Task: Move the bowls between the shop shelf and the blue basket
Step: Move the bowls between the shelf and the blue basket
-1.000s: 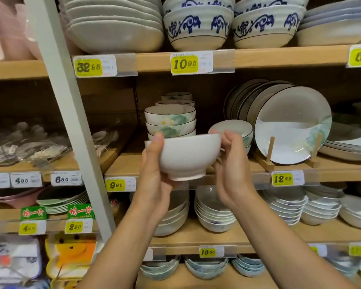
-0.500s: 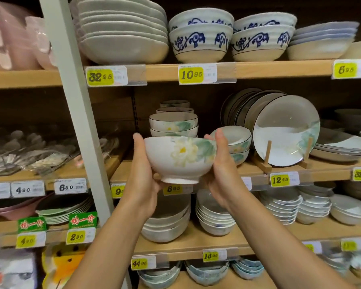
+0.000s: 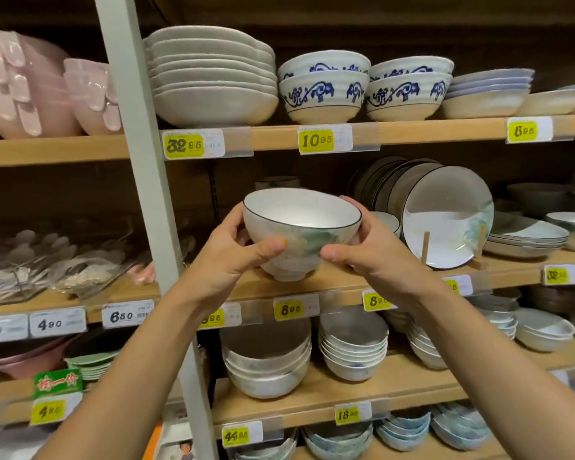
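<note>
Since half a second ago the bowl (image 3: 301, 224) has tipped its mouth toward the camera, so the plain white inside and dark rim line now show where the flowered side faced before. It is held in the air in front of the middle shop shelf (image 3: 346, 282), its foot just above the shelf's front edge; whether it touches the wood cannot be told. The left hand (image 3: 226, 260) grips the bowl's left side, thumb pressed on the near wall and fingers (image 3: 234, 224) curled round the far side. The right hand (image 3: 372, 260) grips the right side the same way, its thumb on the painted green patch.

Just right of the bowl a large dark-rimmed plate (image 3: 445, 220) leans upright in a wooden stand, with more plates stacked behind it. Below the hands a yellow price tag (image 3: 291, 309) reads 8.95. On the shelf above stand blue-patterned bowls (image 3: 324, 94) in stacked pairs. A pale upright post (image 3: 140, 161) runs past the left forearm.
</note>
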`<state>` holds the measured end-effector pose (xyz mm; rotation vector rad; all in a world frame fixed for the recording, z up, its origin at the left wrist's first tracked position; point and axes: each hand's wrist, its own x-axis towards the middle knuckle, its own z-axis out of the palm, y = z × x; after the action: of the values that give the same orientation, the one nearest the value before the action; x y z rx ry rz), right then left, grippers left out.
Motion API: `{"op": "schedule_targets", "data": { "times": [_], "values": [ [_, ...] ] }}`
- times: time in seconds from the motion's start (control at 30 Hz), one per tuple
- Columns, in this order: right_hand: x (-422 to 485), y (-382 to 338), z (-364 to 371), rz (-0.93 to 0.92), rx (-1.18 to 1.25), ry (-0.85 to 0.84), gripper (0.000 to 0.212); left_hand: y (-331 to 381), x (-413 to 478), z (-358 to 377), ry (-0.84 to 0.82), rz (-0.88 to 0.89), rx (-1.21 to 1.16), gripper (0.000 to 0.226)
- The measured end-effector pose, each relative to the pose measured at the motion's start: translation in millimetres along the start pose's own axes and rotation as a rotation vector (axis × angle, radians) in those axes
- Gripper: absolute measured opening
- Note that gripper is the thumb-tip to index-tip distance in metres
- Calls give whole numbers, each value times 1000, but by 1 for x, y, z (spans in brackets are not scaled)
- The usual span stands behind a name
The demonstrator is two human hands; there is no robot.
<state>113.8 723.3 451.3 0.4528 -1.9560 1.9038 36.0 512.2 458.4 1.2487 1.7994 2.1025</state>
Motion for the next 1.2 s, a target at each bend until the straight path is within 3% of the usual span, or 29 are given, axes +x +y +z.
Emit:
{"op": "schedule_targets", "data": {
  "times": [0.03,0.17,0.47,0.67,0.9,1.03,1.2],
  "values": [
    [2,-3,-1,-5,-17,12,112,1,4,-3,-6,18,78,87],
    [13,-10,-4,-66,-74,25,85,4,19,-12,12,52,235,85],
    [47,-5,-12,-109,0,91,97,-5,47,-5,-11,139,0,57],
    [77,-11,-24,-92,139,66,79,-7,72,-2,48,166,-2,61],
    [119,1,-31,-79,76,33,74,-19,103,-10,108,96,-62,53],
    [146,16,-37,-92,74,34,53,-21,124,-20,122,71,24,50],
    [178,33,-49,-91,57,15,58,-35,156,-36,159,-99,91,29]
  ]
}}
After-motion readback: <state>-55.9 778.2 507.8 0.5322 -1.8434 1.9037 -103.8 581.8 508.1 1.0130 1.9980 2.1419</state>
